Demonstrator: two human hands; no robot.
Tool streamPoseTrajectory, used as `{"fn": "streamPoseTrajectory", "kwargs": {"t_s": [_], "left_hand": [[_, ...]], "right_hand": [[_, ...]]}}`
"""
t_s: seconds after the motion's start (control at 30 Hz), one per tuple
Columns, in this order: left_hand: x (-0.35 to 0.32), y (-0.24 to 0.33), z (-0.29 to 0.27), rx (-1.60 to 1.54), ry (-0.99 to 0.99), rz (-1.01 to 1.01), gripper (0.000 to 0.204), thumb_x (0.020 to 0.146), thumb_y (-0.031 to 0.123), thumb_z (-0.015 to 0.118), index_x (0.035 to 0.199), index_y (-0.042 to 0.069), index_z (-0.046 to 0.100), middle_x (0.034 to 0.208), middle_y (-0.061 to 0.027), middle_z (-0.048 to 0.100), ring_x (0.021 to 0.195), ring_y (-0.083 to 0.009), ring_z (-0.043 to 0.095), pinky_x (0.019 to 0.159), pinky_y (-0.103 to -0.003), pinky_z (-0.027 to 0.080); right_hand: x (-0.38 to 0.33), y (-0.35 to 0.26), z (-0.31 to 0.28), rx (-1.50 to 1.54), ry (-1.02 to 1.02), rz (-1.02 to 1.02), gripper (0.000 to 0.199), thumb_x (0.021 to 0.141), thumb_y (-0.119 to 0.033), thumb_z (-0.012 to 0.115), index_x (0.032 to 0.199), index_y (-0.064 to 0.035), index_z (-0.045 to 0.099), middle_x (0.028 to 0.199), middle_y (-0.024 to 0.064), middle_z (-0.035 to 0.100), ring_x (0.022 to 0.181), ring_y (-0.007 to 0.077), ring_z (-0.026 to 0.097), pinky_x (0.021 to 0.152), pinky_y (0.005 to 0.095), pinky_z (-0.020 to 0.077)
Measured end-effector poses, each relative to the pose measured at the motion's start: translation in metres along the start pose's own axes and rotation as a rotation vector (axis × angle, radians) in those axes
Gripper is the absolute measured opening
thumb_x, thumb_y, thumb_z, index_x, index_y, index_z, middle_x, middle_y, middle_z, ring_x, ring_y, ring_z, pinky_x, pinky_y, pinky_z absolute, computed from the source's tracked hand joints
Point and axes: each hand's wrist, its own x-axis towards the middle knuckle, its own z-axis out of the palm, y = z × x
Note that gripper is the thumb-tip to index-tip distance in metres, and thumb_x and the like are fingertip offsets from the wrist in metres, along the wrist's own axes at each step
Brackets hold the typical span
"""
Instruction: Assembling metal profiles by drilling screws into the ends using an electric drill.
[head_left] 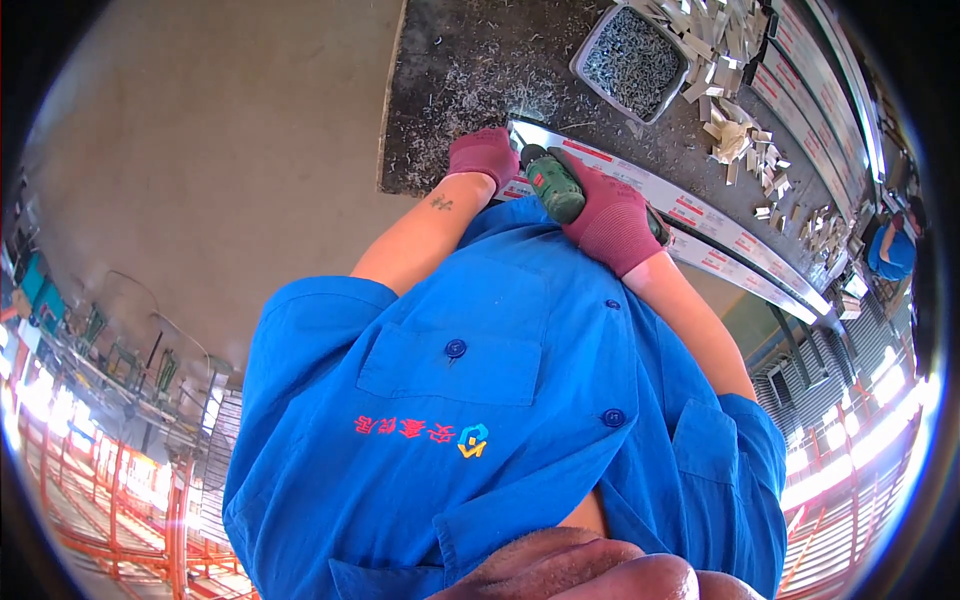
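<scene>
A green power drill [552,187] is held in my right hand [612,215], which wears a maroon glove. Its dark chuck points at the near end of a long white profile [680,205] with red-printed film. My left hand [482,155], gloved the same, is closed beside that end of the profile, close to the drill's tip. What its fingertips hold is hidden. A second white profile [735,268] runs alongside on the side nearer my body. Both stretch away to the right.
The dark workbench [425,120] is strewn with metal shavings. A grey tub [632,65] full of small screws stands beyond the profiles. Loose cut metal pieces [728,75] lie right of it, near more long profiles [810,90]. Another person in blue [890,248] is at the far right.
</scene>
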Motion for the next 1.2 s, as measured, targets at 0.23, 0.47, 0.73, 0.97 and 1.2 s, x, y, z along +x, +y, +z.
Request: {"fn": "streamPoseTrajectory", "kwargs": {"t_s": [0.23, 0.47, 0.73, 0.97, 1.2], "left_hand": [[0.005, -0.003, 0.007, 0.002, 0.017, 0.010, 0.035, 0.099, 0.040, 0.064, 0.118, 0.013, 0.077, 0.121, -0.0164, 0.077, 0.114, -0.0368, 0.074, 0.095, -0.050, 0.059], [-0.003, 0.002, -0.008, 0.026, -0.034, 0.030, 0.032, 0.098, 0.026, 0.056, 0.121, 0.012, 0.073, 0.126, -0.0183, 0.075, 0.117, -0.0373, 0.072, 0.097, -0.051, 0.057], [-0.004, 0.003, -0.009, 0.009, -0.016, 0.036, 0.030, 0.098, 0.024, 0.056, 0.119, 0.011, 0.073, 0.124, -0.0182, 0.075, 0.116, -0.0372, 0.072, 0.096, -0.051, 0.057], [0.003, -0.001, 0.002, 0.031, -0.004, 0.030, 0.039, 0.100, 0.043, 0.063, 0.121, 0.013, 0.076, 0.125, -0.0153, 0.076, 0.117, -0.0353, 0.073, 0.096, -0.050, 0.059], [0.004, -0.003, 0.003, 0.032, -0.004, 0.023, 0.041, 0.099, 0.044, 0.064, 0.122, 0.012, 0.075, 0.126, -0.0157, 0.076, 0.118, -0.0355, 0.072, 0.097, -0.049, 0.059]], "right_hand": [[0.003, -0.001, 0.002, -0.015, -0.004, -0.020, 0.052, 0.095, -0.035, 0.064, 0.145, -0.0240, 0.058, 0.128, 0.0163, 0.073, 0.119, 0.0380, 0.069, 0.098, 0.0506, 0.0543], [0.005, 0.002, 0.007, -0.077, -0.002, -0.058, 0.056, 0.096, -0.035, 0.063, 0.150, -0.0221, 0.054, 0.126, 0.0185, 0.073, 0.117, 0.0399, 0.070, 0.097, 0.0514, 0.0547], [0.005, 0.004, 0.005, -0.099, -0.003, -0.079, 0.057, 0.096, -0.036, 0.063, 0.150, -0.0208, 0.055, 0.128, 0.0175, 0.073, 0.118, 0.0385, 0.070, 0.098, 0.0503, 0.0546], [0.007, 0.013, 0.017, -0.209, -0.002, -0.099, 0.059, 0.094, -0.038, 0.063, 0.150, -0.0227, 0.053, 0.126, 0.0155, 0.073, 0.114, 0.0360, 0.072, 0.093, 0.0504, 0.0555], [0.009, 0.002, 0.007, -0.244, -0.049, -0.083, 0.058, 0.096, -0.038, 0.062, 0.151, -0.0203, 0.054, 0.124, 0.0164, 0.073, 0.112, 0.0365, 0.072, 0.092, 0.0504, 0.0561]]}}
